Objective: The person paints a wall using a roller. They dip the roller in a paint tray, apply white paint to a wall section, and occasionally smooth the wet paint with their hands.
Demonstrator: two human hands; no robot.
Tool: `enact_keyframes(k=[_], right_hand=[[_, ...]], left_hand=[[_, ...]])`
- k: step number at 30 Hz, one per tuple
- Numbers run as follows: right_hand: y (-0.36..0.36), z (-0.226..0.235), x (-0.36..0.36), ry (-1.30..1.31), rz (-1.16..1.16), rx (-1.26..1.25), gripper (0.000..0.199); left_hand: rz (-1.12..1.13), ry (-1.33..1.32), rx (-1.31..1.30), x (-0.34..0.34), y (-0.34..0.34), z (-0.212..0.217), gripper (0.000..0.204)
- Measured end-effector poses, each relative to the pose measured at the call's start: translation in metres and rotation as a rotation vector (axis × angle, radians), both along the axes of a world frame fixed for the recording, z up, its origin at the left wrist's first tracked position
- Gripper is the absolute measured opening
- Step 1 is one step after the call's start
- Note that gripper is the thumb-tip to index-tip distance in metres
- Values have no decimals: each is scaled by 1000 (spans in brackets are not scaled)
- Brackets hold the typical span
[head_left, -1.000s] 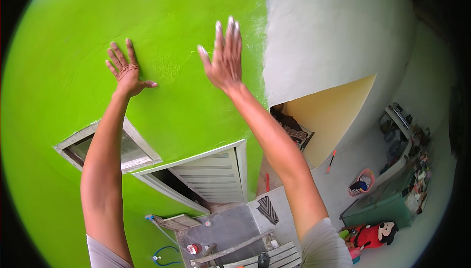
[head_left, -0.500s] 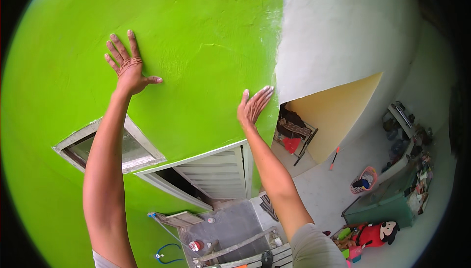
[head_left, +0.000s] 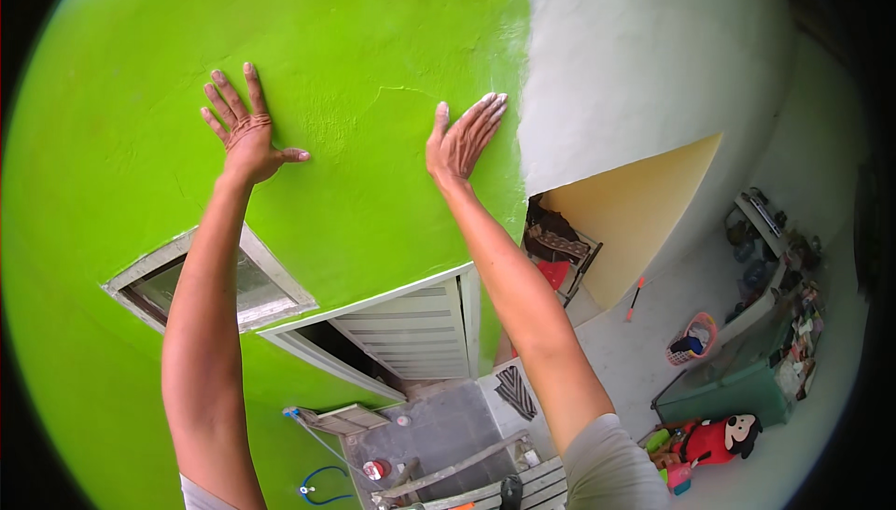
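Observation:
Bright green paint covers the wall (head_left: pixel 373 6) in front of me, ending at a rough vertical border with a white surface (head_left: pixel 644 53) on the right. My left hand (head_left: pixel 246 132) lies against the green part with its fingers spread and holds nothing. Close to the border, my right hand (head_left: pixel 465 137) is at the same wall, fingers stretched out side by side and thumb apart. Whitish residue coats its fingertips. Between the hands runs a thin crack-like line (head_left: pixel 401 89) in the green coat. Whether the right palm presses fully on the wall cannot be told.
Below are a framed window (head_left: pixel 271 300), a louvred door (head_left: pixel 411 323) and wooden slats (head_left: pixel 537 487) with a dark shoe (head_left: pixel 511 491) on them. Far beneath, the floor holds a red-lidded container (head_left: pixel 376 469), a pink laundry basket (head_left: pixel 693 337), a green cabinet (head_left: pixel 733 389) and a red plush toy (head_left: pixel 719 440).
My right hand has moved up and slightly left along the green wall, away from the corner of the opening. The left hand has stayed in place.

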State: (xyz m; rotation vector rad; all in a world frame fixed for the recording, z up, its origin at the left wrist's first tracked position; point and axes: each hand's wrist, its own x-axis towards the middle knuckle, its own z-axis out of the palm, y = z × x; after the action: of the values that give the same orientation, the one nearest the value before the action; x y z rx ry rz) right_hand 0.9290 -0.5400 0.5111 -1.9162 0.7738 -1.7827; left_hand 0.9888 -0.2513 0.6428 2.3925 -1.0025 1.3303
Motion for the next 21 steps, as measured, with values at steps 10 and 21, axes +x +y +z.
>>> enact_keyframes(k=[10, 21], right_hand=[[-24, -50, -1, -29, -23, 127, 87], [-9, 90, 22, -160, 117, -194, 85]], left_hand=[[-17, 8, 4, 5, -9, 0, 164], [-47, -109, 43, 13, 1, -7, 160]])
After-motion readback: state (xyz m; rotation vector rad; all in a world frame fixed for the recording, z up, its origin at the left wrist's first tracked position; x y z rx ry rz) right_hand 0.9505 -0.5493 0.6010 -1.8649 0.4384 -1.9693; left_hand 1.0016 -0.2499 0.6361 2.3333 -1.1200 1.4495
